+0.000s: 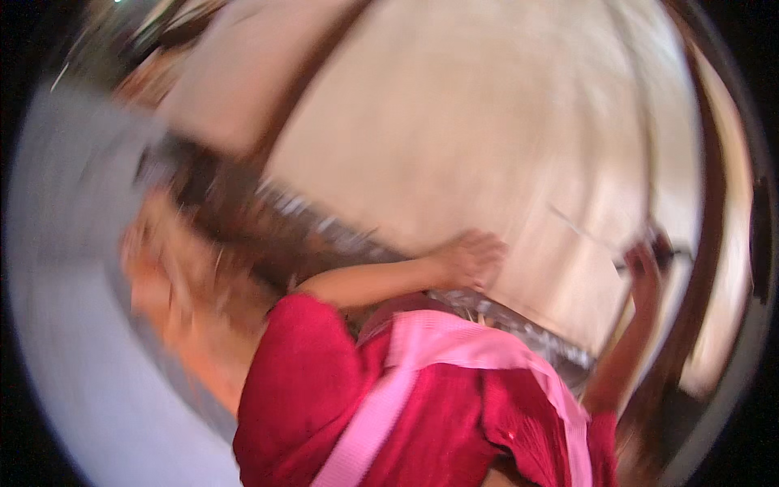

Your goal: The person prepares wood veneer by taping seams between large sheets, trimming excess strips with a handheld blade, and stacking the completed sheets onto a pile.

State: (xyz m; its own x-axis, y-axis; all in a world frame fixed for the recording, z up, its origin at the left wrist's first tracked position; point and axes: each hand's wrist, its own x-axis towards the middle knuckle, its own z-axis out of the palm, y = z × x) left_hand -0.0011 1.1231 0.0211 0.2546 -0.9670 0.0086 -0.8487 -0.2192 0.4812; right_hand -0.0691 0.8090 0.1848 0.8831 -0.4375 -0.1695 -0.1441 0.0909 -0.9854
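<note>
The whole picture is smeared by motion. My left hand (472,258) is over the near edge of a large pale sheet or board (479,122), its fingers loosely stretched out and no object visible in them. Farther right, my right hand (645,253) is closed around a dark-handled tool (667,250). A thin straight rod (586,230) runs from near that hand toward the upper left, over the pale surface. Blur hides the tool's exact kind and whether the rod belongs to it.
A dark edge with whitish flecks (333,229) runs along the near side of the pale sheet. Blurred orange-brown material (174,268) lies at the left, beside a grey floor (77,325). A dark curved band (710,187) crosses the right side.
</note>
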